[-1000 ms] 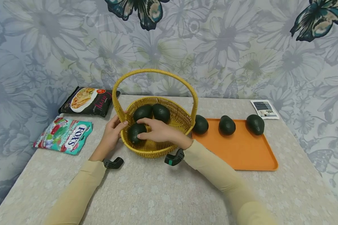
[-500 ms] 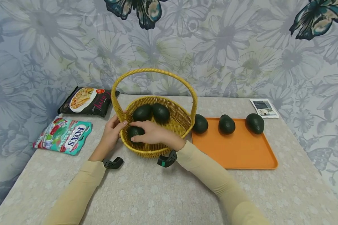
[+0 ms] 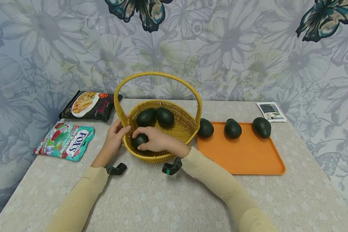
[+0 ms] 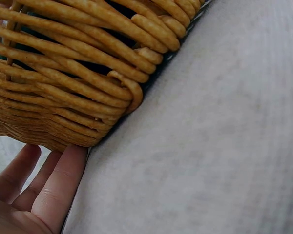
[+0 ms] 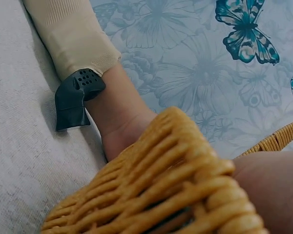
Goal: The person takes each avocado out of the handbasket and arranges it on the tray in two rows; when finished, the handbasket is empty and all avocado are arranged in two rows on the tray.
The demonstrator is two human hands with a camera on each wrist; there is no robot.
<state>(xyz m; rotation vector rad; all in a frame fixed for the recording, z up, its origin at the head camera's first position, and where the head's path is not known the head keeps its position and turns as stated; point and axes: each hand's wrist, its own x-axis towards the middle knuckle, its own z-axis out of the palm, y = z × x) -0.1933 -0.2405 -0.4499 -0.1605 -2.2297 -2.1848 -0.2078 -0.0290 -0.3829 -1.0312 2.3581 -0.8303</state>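
A yellow wicker basket (image 3: 185, 127) with a tall arched handle stands mid-table in the head view. My left hand (image 3: 114, 137) grips its left side by the handle's foot. In the left wrist view, the fingers (image 4: 63, 185) press against the woven wall. Inside the basket my right hand (image 3: 158, 139) holds a dark green avocado (image 3: 139, 140) between thumb and fingers, near the front left. Behind it lie two more avocados, one on the left (image 3: 146, 117) and one on the right (image 3: 165, 117). The right wrist view shows mostly basket weave (image 5: 176, 185), with the held avocado hidden.
To the right is an orange tray (image 3: 240, 158), with avocados (image 3: 233, 129) along its far edge. A black food packet (image 3: 91, 105) and a turquoise FOX'S bag (image 3: 65, 140) lie at left. A small white packet (image 3: 271, 111) sits back right, near the patterned wall (image 3: 229, 48).
My right hand has shifted a little left with the avocado, which now sits slightly lower and further left in the basket. My left hand stays on the basket's side.
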